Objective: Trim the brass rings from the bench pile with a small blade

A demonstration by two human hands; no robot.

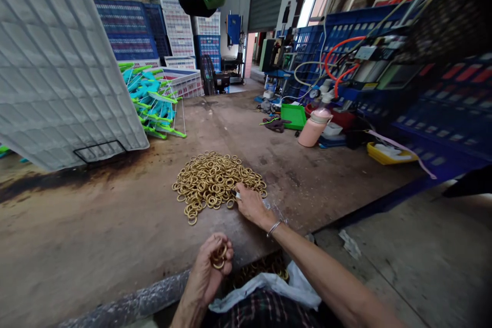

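Observation:
A heap of brass-coloured rings [211,179] lies on the brown worktop, with a few strays at its front edge. In front of it, near the worktop's edge, my left hand [212,266] is curled around several of these rings. My right hand [251,207], with a metal bangle [274,228] at the wrist, reaches to the near right side of the heap. Its fingers are closed on a small tool [237,194], pale with a black end; its exact kind is unclear. Below the edge, more rings [283,272] sit in a whitish plastic bag [265,282] at my lap.
A large white ribbed panel [65,66] stands at left, beside green and blue plastic pieces [154,102]. At right are a pink bottle [314,128], a green tray [293,116], a yellow tray [390,154] and a hose-fed machine [369,69]. Stacked crates [126,28] fill the back.

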